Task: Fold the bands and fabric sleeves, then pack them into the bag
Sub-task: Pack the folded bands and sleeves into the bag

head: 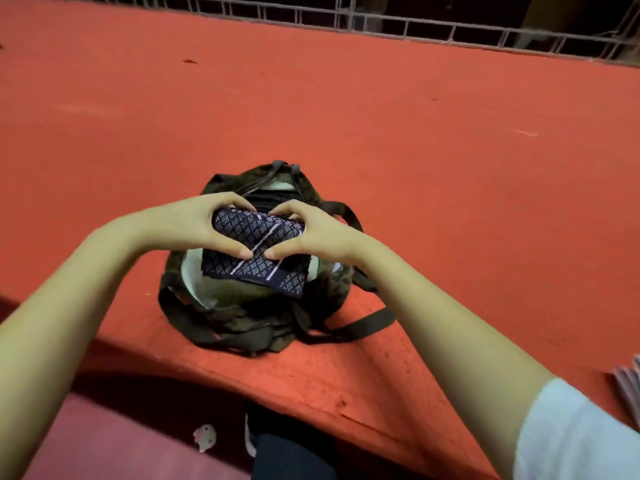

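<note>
A broad red felt-covered surface (pixel 415 133) fills most of the view, its near edge running diagonally across the bottom. Along its far side stands a grey metal wire grid fence (pixel 415 27) with darkness behind it. Below the near edge lies a dull maroon floor (pixel 104 441). Near the front of the surface, roughly central, sits a dark green camouflage fabric bag (pixel 242 327), slumped, with its mouth open upward, pale lining showing inside the rim and dark webbing straps trailing round its base and off to the right. Held over that open mouth is a folded dark navy fabric sleeve (pixel 258 237), patterned with white dotted diamonds and crossed by pale stripes; its lower corner hangs against the bag's near rim. The 2 hands grip this folded piece from either side: the left hand (pixel 204 221) has fingers curled over the far edge and thumb along the near side, and the right hand (pixel 313 235) mirrors it, thumb tips almost meeting. A white short sleeve (pixel 571 434) covers the right upper arm. At the right edge of the surface, a striped pinkish item (pixel 629 382) shows only in part. A small white scrap (pixel 205 437) lies on the floor.
</note>
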### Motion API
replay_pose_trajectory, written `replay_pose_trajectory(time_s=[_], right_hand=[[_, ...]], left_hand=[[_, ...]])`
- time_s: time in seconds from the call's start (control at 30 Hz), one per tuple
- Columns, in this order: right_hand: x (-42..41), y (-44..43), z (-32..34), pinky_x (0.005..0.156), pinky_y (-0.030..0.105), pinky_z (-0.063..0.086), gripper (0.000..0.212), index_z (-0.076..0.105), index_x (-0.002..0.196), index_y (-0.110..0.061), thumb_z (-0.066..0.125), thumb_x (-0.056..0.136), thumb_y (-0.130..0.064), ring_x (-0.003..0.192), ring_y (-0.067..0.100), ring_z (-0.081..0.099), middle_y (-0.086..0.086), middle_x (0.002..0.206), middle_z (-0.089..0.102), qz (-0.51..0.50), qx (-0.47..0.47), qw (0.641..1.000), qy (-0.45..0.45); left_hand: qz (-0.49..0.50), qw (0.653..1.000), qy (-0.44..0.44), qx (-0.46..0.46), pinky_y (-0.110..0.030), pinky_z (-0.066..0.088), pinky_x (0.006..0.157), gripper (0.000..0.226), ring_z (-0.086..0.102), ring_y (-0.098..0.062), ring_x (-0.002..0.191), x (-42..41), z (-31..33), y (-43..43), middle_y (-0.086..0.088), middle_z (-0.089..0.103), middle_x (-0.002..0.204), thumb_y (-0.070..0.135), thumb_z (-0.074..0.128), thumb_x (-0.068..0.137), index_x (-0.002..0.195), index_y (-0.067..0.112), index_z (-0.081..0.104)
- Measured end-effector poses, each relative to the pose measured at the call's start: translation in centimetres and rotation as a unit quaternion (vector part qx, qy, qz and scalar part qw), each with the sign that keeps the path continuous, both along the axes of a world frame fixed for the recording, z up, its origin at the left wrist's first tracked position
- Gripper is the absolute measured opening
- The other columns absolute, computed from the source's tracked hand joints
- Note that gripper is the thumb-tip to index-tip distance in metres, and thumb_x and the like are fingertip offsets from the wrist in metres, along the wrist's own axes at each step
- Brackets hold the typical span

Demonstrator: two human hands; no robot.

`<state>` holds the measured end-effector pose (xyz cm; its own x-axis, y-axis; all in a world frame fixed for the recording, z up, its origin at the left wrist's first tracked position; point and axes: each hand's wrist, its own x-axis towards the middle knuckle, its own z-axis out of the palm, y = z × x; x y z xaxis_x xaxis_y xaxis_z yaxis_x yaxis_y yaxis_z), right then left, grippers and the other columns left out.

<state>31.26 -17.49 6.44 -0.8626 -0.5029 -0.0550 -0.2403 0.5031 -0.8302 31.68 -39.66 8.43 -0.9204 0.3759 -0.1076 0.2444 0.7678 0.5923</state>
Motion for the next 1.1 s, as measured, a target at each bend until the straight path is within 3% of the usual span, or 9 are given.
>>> replay_pose_trajectory(time_s=[0.13, 0.3, 0.47, 0.6, 0.7, 0.8, 0.9, 1.0, 1.1], right_hand=[[-2.1, -1.8, -2.0, 0.095, 0.024, 0.043, 0.065, 0.051, 0.127, -0.017, 0.082, 0.070, -0.022, 0.102, 0.007, 0.054, -0.010, 0.107, 0.056, -0.016, 0.008, 1.000, 0.021], [-3.8, -1.6, -3.5, 0.101, 0.029, 0.037, 0.071, 0.044, 0.133, -0.024, 0.079, 0.072, -0.028, 0.119, 0.012, 0.046, -0.001, 0.130, 0.048, -0.048, 0.051, 0.990, 0.120], [-4.5, -1.5, -4.1, 0.097, 0.026, 0.036, 0.067, 0.043, 0.133, -0.029, 0.075, 0.074, -0.028, 0.117, 0.013, 0.047, -0.002, 0.127, 0.045, -0.054, 0.059, 0.984, 0.157], [-4.5, -2.0, -5.0, 0.104, 0.034, 0.037, 0.074, 0.043, 0.134, -0.025, 0.080, 0.070, -0.028, 0.118, 0.016, 0.043, 0.003, 0.125, 0.040, -0.039, 0.073, 0.982, 0.172], [-4.3, -2.2, -5.6, 0.101, 0.041, 0.038, 0.104, 0.029, 0.144, -0.025, 0.085, 0.058, -0.042, 0.121, 0.025, 0.034, 0.007, 0.132, 0.034, -0.005, 0.201, 0.955, 0.218], [-4.6, -2.1, -5.6, 0.090, 0.041, 0.046, 0.108, 0.020, 0.148, -0.023, 0.083, 0.062, -0.037, 0.121, 0.027, 0.034, 0.009, 0.138, 0.030, 0.020, 0.300, 0.909, 0.289], [-5.1, -1.8, -5.6, 0.082, 0.040, 0.048, 0.103, 0.020, 0.149, -0.023, 0.082, 0.066, -0.029, 0.122, 0.028, 0.034, 0.010, 0.140, 0.027, 0.036, 0.303, 0.899, 0.315], [-5.0, -1.7, -6.4, 0.092, 0.039, 0.043, 0.101, 0.020, 0.150, -0.023, 0.081, 0.068, -0.031, 0.124, 0.028, 0.031, 0.012, 0.142, 0.027, 0.046, 0.280, 0.909, 0.306], [-4.7, -0.8, -7.1, 0.108, 0.031, 0.027, 0.096, 0.027, 0.148, -0.022, 0.080, 0.069, -0.031, 0.128, 0.027, 0.030, 0.011, 0.141, 0.028, 0.042, 0.170, 0.948, 0.267]], left_hand=[[-0.005, 0.999, 0.007, -0.051, -0.023, 0.036, 0.100, 0.116, 0.046, 0.000, 0.115, -1.5, -1.3, -1.2, 0.015, 0.045, 0.125, 0.071, 0.079, 0.029, 0.133, 0.036, 0.043], [-0.014, 0.983, 0.147, -0.111, -0.040, 0.033, 0.108, 0.097, 0.036, -0.020, 0.129, -3.8, -4.3, -0.9, -0.002, 0.035, 0.139, 0.037, 0.085, 0.062, 0.143, 0.027, 0.033], [-0.004, 0.971, 0.215, -0.107, -0.048, 0.035, 0.107, 0.105, 0.031, -0.025, 0.133, -4.4, -7.0, -0.9, -0.003, 0.029, 0.146, 0.050, 0.081, 0.062, 0.147, 0.027, 0.025], [0.028, 0.965, 0.238, -0.107, -0.051, 0.047, 0.093, 0.113, 0.039, -0.027, 0.124, -4.3, -8.4, -0.8, -0.001, 0.029, 0.140, 0.051, 0.085, 0.054, 0.147, 0.028, 0.024], [0.034, 0.955, 0.272, -0.117, -0.048, 0.052, 0.079, 0.104, 0.045, -0.028, 0.115, -4.0, -9.2, -0.8, -0.003, 0.031, 0.135, 0.041, 0.086, 0.058, 0.144, 0.028, 0.028], [0.009, 0.962, 0.251, -0.108, -0.043, 0.051, 0.084, 0.106, 0.047, -0.027, 0.116, -4.4, -9.2, -1.6, -0.003, 0.030, 0.135, 0.041, 0.086, 0.058, 0.145, 0.028, 0.028], [-0.017, 0.974, 0.210, -0.086, -0.044, 0.043, 0.099, 0.106, 0.040, -0.025, 0.124, -5.3, -8.9, -2.6, -0.003, 0.029, 0.137, 0.040, 0.086, 0.060, 0.147, 0.028, 0.027], [-0.034, 0.971, 0.208, -0.109, -0.046, 0.044, 0.098, 0.104, 0.038, -0.024, 0.126, -5.5, -9.2, -3.0, -0.002, 0.029, 0.137, 0.035, 0.086, 0.062, 0.146, 0.026, 0.027], [-0.040, 0.981, 0.165, -0.095, -0.041, 0.030, 0.111, 0.101, 0.028, -0.020, 0.134, -5.3, -8.8, -3.4, 0.002, 0.027, 0.144, 0.059, 0.076, 0.063, 0.147, 0.030, 0.028]])
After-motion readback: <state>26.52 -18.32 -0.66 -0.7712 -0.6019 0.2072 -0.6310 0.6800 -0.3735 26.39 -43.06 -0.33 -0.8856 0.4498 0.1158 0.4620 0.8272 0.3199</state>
